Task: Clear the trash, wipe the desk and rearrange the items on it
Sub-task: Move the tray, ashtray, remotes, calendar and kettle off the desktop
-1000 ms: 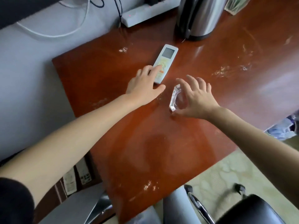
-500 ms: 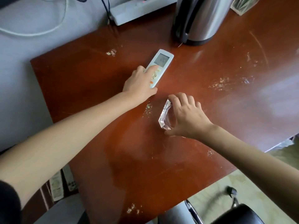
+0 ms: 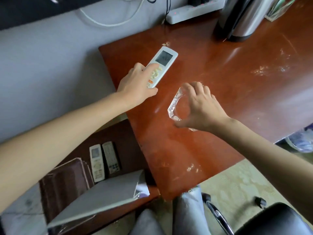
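Observation:
A white remote control [image 3: 163, 61] with a grey screen lies near the left edge of the red-brown desk [image 3: 220, 78]. My left hand [image 3: 137, 83] grips its lower end, thumb under it and a finger on the buttons. A clear glass ashtray [image 3: 174, 106] sits on the desk to the right of the remote. My right hand [image 3: 201, 107] covers it from above, fingers and thumb curled round its rim. Pale crumbs and smears [image 3: 260, 70] dot the desk surface.
A steel kettle [image 3: 243, 16] and a white power strip [image 3: 191, 11] stand at the back. Two more remotes [image 3: 104, 160], a brown folder [image 3: 64, 180] and a grey board [image 3: 101, 197] lie on a lower shelf at the left. A black chair [image 3: 271, 221] is at the bottom right.
My left hand has closed round the remote's lower end and drawn it toward the desk's left edge. My right hand stays clamped over the ashtray. The view has shifted to the left.

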`<state>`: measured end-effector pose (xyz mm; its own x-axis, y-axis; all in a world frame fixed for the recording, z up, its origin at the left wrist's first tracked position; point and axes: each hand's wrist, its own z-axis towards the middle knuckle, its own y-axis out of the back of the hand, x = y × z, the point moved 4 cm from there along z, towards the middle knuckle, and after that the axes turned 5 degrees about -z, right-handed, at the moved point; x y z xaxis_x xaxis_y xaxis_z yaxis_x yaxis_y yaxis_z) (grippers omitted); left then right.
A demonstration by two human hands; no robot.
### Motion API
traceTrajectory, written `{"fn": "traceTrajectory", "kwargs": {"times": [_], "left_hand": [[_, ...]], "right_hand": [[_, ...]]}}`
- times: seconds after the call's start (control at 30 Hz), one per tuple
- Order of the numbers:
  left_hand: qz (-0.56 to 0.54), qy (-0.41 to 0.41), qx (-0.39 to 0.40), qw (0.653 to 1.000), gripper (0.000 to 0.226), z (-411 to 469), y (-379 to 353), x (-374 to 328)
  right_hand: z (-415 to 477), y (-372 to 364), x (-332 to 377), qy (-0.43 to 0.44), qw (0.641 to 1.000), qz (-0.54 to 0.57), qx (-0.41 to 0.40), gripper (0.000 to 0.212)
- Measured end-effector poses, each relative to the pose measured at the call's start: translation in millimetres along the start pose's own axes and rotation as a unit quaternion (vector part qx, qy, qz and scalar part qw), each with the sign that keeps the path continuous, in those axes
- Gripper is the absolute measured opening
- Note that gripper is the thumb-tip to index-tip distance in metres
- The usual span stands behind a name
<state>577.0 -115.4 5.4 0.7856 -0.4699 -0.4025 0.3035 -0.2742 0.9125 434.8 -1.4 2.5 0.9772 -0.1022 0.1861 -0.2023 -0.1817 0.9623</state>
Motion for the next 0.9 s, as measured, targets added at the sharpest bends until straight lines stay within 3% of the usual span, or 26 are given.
{"fn": "traceTrajectory", "kwargs": {"times": [0.57, 0.9], "left_hand": [[-0.079, 0.087, -0.004, 0.993, 0.066, -250, 86, 167], [-0.054, 0.05, 0.043, 0.996, 0.065, -330, 51, 312]], "right_hand": [[-92, 26, 255, 0.107, 0.993, 0.02, -0.04, 0.111], [-116, -62, 398, 0.121, 0.992, 0.027, -0.022, 0.115]]}}
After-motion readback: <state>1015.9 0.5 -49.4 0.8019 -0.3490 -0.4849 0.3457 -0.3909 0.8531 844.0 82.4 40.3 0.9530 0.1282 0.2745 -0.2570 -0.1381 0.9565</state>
